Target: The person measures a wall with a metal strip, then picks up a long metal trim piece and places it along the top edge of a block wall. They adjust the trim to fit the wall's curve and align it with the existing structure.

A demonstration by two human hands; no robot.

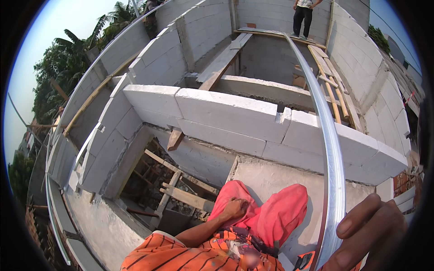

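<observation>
A long silvery metal channel [326, 135] runs from beside my body, over the white block wall, toward the far side. My right hand [373, 232], large and close at the lower right, has its fingers bent around the near end of this channel. My left hand [235, 208] rests on my red trousers [280, 212] with its fingers curled in, and nothing shows in it. I am seated on a grey concrete ledge [266, 174].
The light block wall [226, 108] stands ahead, with a wooden beam end [175, 139] jutting from it. Left of my legs an opening drops to timber [187, 196] and rubble. Planks [226, 58] bridge another opening beyond. A person [304, 18] stands at the far edge.
</observation>
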